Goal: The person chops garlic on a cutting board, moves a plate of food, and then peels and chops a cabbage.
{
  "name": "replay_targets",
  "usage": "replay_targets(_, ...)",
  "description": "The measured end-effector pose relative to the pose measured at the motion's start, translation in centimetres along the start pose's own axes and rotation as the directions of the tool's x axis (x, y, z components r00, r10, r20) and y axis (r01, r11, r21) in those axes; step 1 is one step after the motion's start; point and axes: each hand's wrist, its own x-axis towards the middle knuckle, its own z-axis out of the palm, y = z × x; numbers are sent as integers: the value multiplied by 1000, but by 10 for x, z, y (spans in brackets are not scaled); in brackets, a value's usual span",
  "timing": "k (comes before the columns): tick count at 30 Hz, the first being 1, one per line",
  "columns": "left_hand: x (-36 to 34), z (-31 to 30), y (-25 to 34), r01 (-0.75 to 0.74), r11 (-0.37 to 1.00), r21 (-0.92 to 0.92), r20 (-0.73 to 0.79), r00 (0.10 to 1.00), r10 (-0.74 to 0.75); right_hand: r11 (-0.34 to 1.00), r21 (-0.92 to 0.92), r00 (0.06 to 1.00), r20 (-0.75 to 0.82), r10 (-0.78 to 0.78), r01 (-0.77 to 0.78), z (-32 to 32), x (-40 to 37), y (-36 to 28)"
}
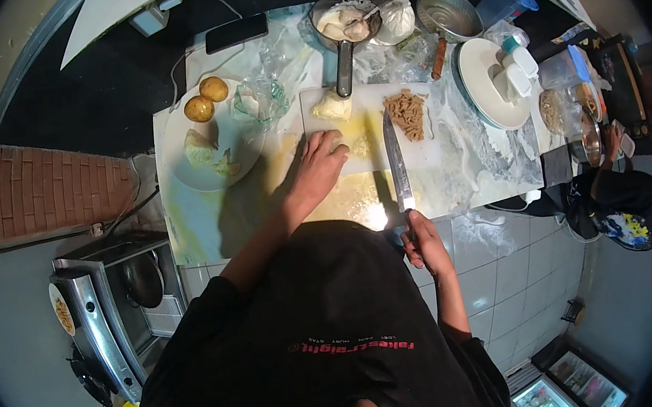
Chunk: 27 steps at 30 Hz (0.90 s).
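My left hand (320, 166) rests on a pale peeled potato piece (357, 146) and holds it down on the white cutting board (358, 97). My right hand (423, 242) is at the counter's near edge and grips the handle of a long knife (395, 160). The blade lies flat across the board, pointing away from me, just right of the potato piece. Another peeled chunk (332, 107) sits at the board's far edge. A pile of brown strips (409, 112) lies to the right of the blade.
A plate (240, 145) at left holds two whole potatoes (206, 98) and cut pieces. Behind the board are a pan (341, 27), a metal bowl (446, 12), bags and a phone (236, 32). Another person (628, 207) crouches at right. An oven (114, 305) stands lower left.
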Motion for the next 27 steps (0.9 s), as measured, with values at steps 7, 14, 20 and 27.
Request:
replay_targets(7, -2, -11, 9, 21, 1000, -4, -52, 998, -22, 1000, -7, 1000, -6, 1, -1, 3, -1, 10)
replay_targets(14, 6, -7, -12, -50, 997, -63, -7, 999, 50, 999, -40, 1000, 3, 20, -20, 3, -2, 8)
replay_targets(20, 4, -12, 7, 113, 973, 203, -51, 993, -105, 1000, -18, 1000, 1, 13, -13, 5, -4, 6)
replay_targets(27, -2, 8, -6, 78, 980, 184, -34, 997, -73, 999, -41, 1000, 22, 8, -7, 2, -3, 12)
